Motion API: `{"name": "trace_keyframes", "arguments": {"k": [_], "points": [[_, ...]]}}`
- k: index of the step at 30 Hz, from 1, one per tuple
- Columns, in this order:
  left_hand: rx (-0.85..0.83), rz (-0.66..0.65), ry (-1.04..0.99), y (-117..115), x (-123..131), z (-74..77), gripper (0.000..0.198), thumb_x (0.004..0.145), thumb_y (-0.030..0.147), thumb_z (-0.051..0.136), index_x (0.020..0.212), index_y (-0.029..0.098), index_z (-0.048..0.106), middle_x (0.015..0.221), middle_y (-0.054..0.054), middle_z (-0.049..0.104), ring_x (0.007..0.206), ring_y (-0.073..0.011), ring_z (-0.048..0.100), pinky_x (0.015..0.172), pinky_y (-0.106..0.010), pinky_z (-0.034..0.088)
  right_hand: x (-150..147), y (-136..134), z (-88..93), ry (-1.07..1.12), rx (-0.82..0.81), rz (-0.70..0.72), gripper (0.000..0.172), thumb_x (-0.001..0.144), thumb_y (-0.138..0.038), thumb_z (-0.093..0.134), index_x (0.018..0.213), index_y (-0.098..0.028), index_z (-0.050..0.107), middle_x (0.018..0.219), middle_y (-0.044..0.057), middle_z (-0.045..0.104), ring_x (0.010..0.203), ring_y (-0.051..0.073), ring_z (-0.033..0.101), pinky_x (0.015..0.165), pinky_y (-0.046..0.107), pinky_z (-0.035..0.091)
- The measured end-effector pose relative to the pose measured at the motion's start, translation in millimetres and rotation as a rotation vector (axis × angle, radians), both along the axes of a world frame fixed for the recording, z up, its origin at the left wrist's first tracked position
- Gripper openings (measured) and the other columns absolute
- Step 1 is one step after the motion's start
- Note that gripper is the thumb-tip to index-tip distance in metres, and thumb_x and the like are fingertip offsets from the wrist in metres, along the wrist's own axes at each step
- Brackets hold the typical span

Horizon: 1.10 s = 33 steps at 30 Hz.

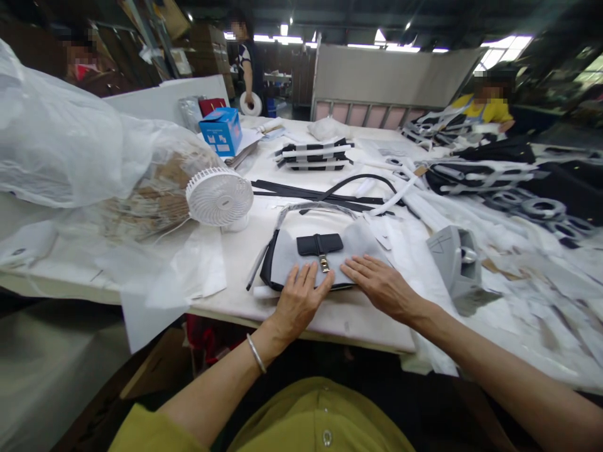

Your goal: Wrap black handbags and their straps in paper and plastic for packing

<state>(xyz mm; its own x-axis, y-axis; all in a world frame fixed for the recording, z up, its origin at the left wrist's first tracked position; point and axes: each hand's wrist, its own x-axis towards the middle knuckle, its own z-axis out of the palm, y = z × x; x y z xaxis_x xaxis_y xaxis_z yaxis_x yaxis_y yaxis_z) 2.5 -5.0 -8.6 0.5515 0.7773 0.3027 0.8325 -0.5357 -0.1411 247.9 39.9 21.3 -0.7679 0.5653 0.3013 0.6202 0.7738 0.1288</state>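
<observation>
A grey handbag point(301, 260) with black edging lies flat on the white table point(235, 251) in front of me. A black flap with a metal clasp point(321, 246) sits at its middle. My left hand point(299, 300) lies flat on the bag's near edge, fingers stretched out, just left of the clasp. My right hand point(380, 285) rests flat on the bag's right part, fingers spread and pointing left. Neither hand holds anything.
A small white fan point(219, 196) stands left of the bag, beside big clear plastic bags point(70, 144). Black straps point(339, 191), a blue box point(220, 130), a grey tape dispenser point(455, 258) and stacked bag parts point(315, 154) lie around. Other people work at the far side.
</observation>
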Motion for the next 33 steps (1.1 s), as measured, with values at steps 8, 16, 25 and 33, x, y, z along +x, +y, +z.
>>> {"name": "trace_keyframes", "arguments": {"k": [8, 16, 25, 33], "points": [[-0.073, 0.009, 0.080, -5, 8, 7.9, 0.057, 0.097, 0.014, 0.033, 0.153, 0.017, 0.022, 0.150, -0.026, 0.039, 0.136, -0.0354, 0.043, 0.109, -0.059, 0.034, 4, -2, -28.8, 0.105, 0.085, 0.007, 0.052, 0.093, -0.004, 0.039, 0.139, -0.024, 0.054, 0.137, 0.012, 0.059, 0.125, 0.025, 0.056, 0.106, 0.044, 0.044], [-0.112, -0.124, 0.118, 12, 3, 22.7, 0.048, 0.098, 0.012, 0.028, 0.146, 0.010, 0.031, 0.136, -0.029, 0.050, 0.117, -0.0334, 0.057, 0.092, -0.050, 0.047, -14, -24, -32.3, 0.119, 0.146, -0.152, 0.053, 0.092, -0.007, 0.044, 0.143, -0.021, 0.047, 0.144, 0.011, 0.053, 0.132, 0.028, 0.046, 0.111, 0.051, 0.032], [-0.034, -0.195, 0.119, 17, -7, 33.2, 0.038, 0.098, 0.011, 0.028, 0.134, 0.010, 0.041, 0.113, -0.018, 0.061, 0.098, -0.0246, 0.063, 0.079, -0.036, 0.050, -46, -39, -24.2, 0.156, 0.187, -0.144, 0.068, 0.087, -0.037, 0.066, 0.145, -0.015, 0.041, 0.138, 0.015, 0.056, 0.129, 0.034, 0.047, 0.116, 0.057, 0.022], [-0.152, -0.270, 0.067, 43, -26, 63.0, 0.040, 0.090, 0.010, 0.042, 0.130, 0.012, 0.041, 0.105, -0.015, 0.066, 0.088, -0.0258, 0.068, 0.074, -0.037, 0.055, -52, -12, -8.4, 0.093, 0.271, -0.150, 0.072, 0.085, -0.022, 0.063, 0.150, -0.016, 0.033, 0.147, 0.015, 0.048, 0.138, 0.034, 0.038, 0.116, 0.059, 0.022]]}}
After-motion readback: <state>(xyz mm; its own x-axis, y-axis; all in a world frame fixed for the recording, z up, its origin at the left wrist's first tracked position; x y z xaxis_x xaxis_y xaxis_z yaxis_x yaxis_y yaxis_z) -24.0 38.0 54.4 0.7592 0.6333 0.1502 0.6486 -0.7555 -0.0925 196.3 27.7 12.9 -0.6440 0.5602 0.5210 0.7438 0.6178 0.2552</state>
